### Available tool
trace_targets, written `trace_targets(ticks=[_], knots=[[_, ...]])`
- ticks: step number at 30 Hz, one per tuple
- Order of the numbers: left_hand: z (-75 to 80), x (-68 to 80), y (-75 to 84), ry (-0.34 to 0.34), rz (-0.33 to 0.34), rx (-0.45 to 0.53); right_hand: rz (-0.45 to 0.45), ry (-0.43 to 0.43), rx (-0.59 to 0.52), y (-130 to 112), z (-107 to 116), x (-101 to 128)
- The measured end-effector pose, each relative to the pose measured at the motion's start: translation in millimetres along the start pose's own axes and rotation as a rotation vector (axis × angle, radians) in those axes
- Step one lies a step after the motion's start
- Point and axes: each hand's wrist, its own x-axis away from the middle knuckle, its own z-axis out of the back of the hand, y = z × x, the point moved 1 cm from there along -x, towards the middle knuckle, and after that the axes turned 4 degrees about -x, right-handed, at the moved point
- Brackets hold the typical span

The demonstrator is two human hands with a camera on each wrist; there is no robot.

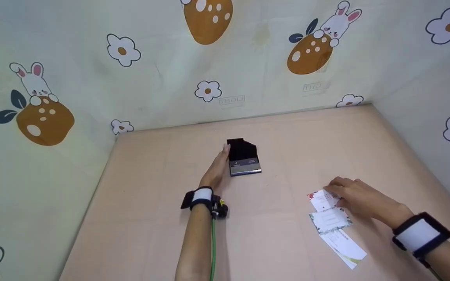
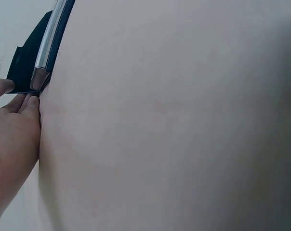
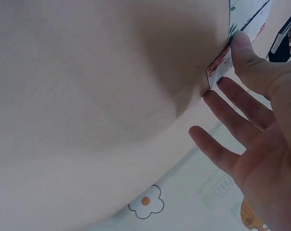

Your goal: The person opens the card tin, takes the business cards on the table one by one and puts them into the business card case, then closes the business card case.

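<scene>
The left hand (image 1: 218,171) rests on the bench (image 1: 272,242), fingers (image 2: 20,103) straight and laid against the left side of the black card case (image 1: 243,158); they clasp nothing. The case stands open just right of those fingertips, its lid raised toward the far wall, its metal front edge running left to right.

The right hand (image 1: 356,197) lies spread over a row of cards (image 1: 332,218). Its fingers (image 3: 232,103) are extended, the thumb and index tip touching the edge of the uppermost card (image 1: 320,199). The row's long axis runs from the fingertips back toward the person, angled slightly rightward.
</scene>
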Motion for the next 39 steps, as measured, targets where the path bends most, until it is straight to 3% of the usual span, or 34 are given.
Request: trace_targets(ticks=[13,19,30,39], knots=[[0.3,-1.7,0.0,0.015,0.017,0.003,0.03,0.028,0.032,1,0,-6],[-0.2,-1.2,-0.3,0.004,0.015,0.007,-0.036,-0.029,-0.003,4,-1,-9],[1.4,0.1,-0.5,0.012,0.048,0.003,-0.115,0.049,-0.035,2,1,-12],[0.2,0.5,0.1,0.023,0.063,0.002,-0.21,-0.006,-0.142,1,3,-18]])
